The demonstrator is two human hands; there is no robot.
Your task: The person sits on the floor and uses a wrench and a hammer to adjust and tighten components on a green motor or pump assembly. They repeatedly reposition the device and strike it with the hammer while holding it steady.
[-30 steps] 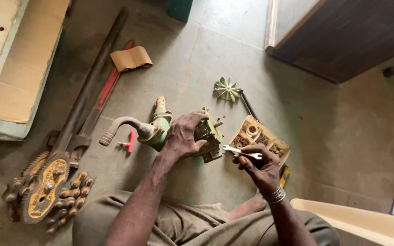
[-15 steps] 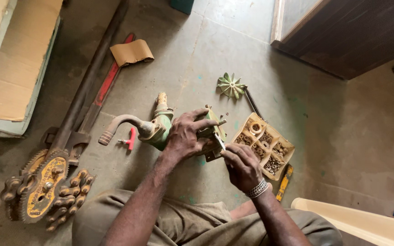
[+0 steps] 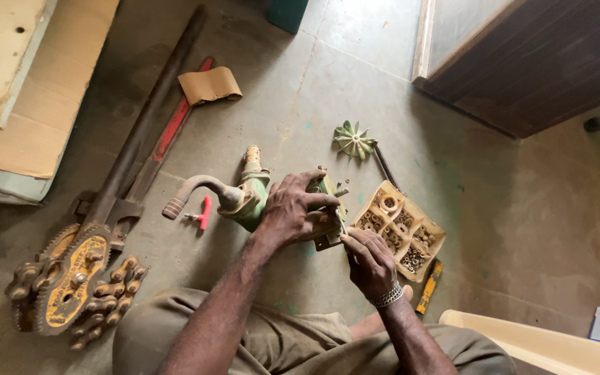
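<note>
A green pump body with a curved rusty spout lies on the concrete floor. My left hand is clamped over its right end and holds it steady. My right hand, with a bead bracelet at the wrist, pinches a small metal tool and presses its tip against the pump's end just under my left fingers. What the tip touches is hidden by my hands.
A tan compartment box of washers and nuts sits right of my hands. A green fan impeller on a rod lies behind it. A large chain wrench and long pipe lie left. A small red tool lies near the spout. Wooden door stands at the back right.
My right hand has come in from beside the parts box with the small tool and now works against the pump's end. My left hand has stayed on the pump.
</note>
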